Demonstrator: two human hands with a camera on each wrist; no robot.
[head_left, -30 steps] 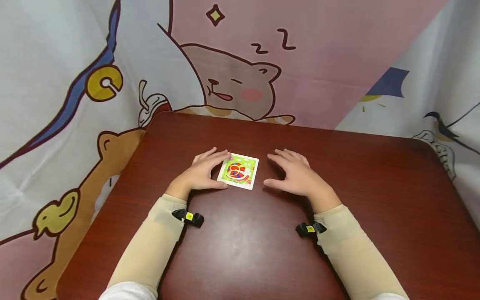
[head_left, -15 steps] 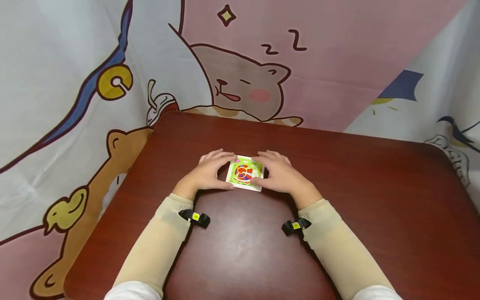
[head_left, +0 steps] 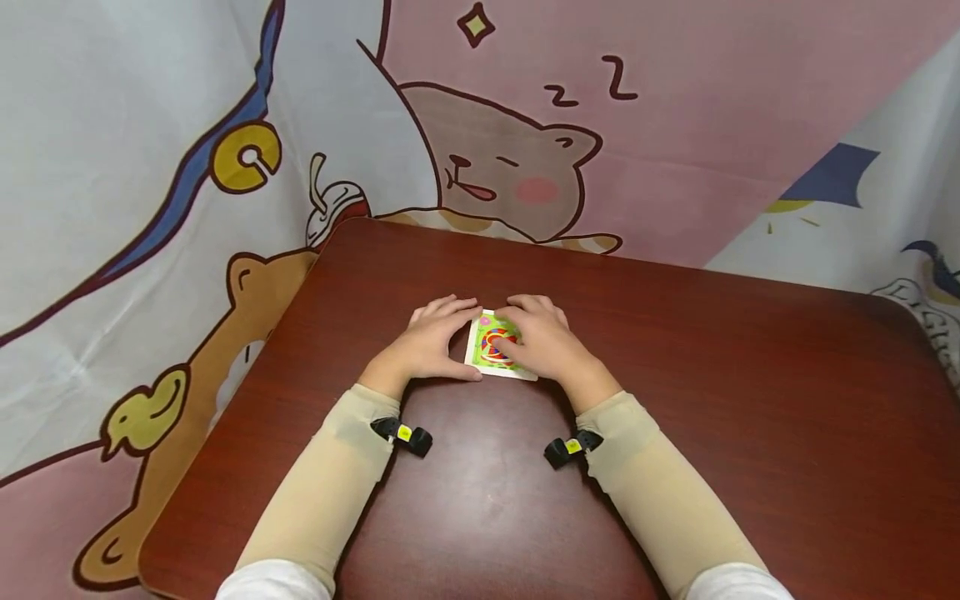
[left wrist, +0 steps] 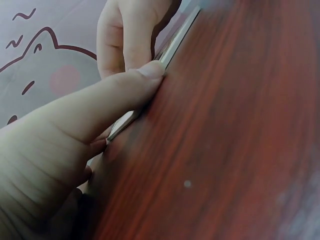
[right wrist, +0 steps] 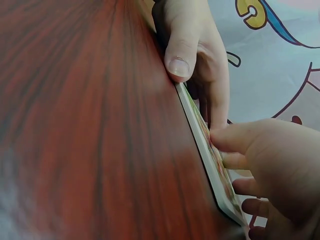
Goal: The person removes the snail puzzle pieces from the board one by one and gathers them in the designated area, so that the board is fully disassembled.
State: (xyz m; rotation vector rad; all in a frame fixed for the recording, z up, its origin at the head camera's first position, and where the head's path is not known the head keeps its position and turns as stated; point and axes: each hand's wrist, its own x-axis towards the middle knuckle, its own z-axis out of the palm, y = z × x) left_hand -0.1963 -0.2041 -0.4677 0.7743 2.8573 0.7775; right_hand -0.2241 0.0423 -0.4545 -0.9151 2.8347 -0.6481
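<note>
A small square picture board (head_left: 480, 362) with a white border and a red-and-blue snail on green lies flat on the table. My left hand (head_left: 427, 346) spans its left side, with the thumb at the near edge and the fingers at the far edge. In the left wrist view that thumb touches the edge of the board (left wrist: 172, 47). Over the right part of the picture is my right hand (head_left: 547, 342). The right wrist view has the right thumb (right wrist: 232, 137) on or just above the board's face; its fingers extend past the far side. Both hands cover parts of the board.
The dark red wooden table (head_left: 712, 400) has rounded corners. Behind it and at the sides hangs a cartoon-printed cloth (head_left: 675, 125). Each wrist carries a black camera strap (head_left: 408, 435).
My right hand has moved left from beside the board to over its right part. The left hand keeps its place at the board's left side. The head view has shifted slightly.
</note>
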